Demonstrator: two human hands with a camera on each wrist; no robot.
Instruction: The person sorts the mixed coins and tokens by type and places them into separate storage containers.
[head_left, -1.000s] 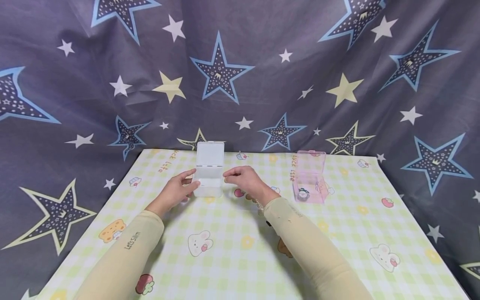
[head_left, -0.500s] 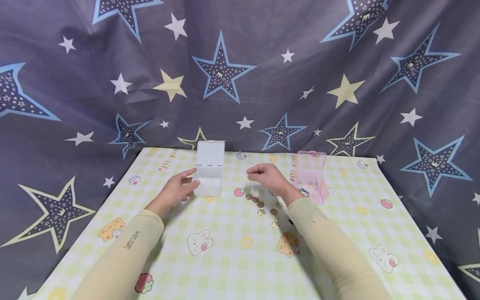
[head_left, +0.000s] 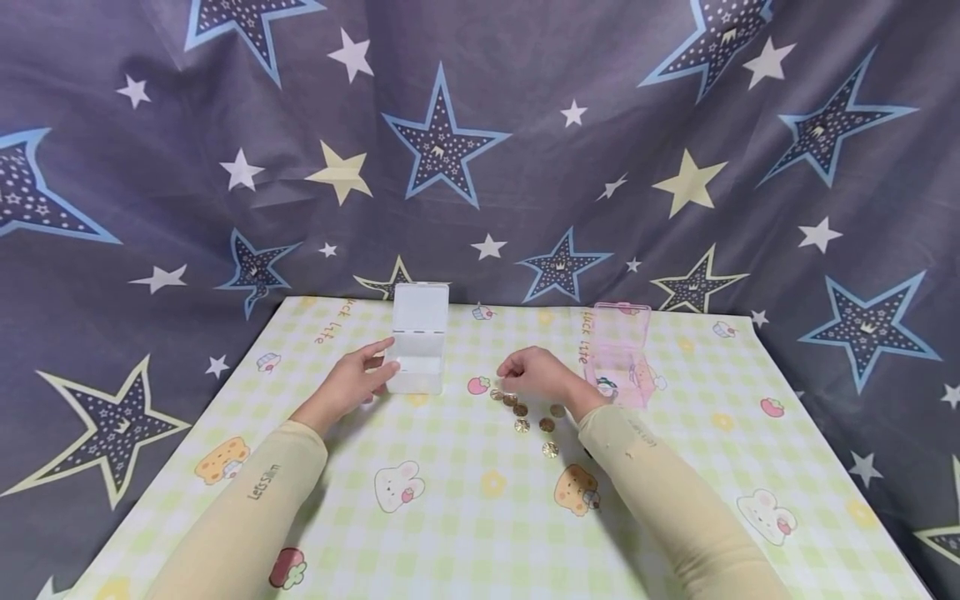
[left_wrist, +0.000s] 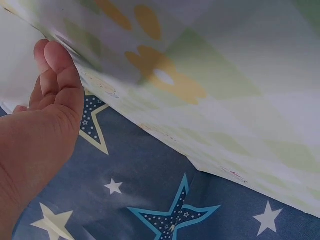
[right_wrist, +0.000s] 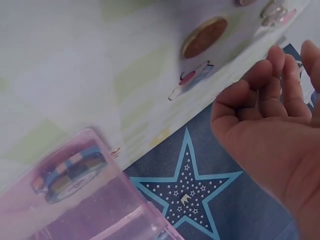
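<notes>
Coins (right_wrist: pixel 205 37), right hand (right_wrist: pixel 265 125) near (thumb (right_wrist: pixel 313 65) cropped)

Sleeve (head_left: pixel 247 508) printed “Let's Slim”, tablecloth (head_left: pixel 450 533) “Luck life”

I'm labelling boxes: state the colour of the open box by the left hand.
The box is frosted white; head view shows best.

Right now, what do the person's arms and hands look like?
The pale cream fabric left sleeve bears dark "Let's Slim" lettering; the matching right sleeve has fainter, unreadable marks. The left hand and right hand wear no gloves.
</notes>
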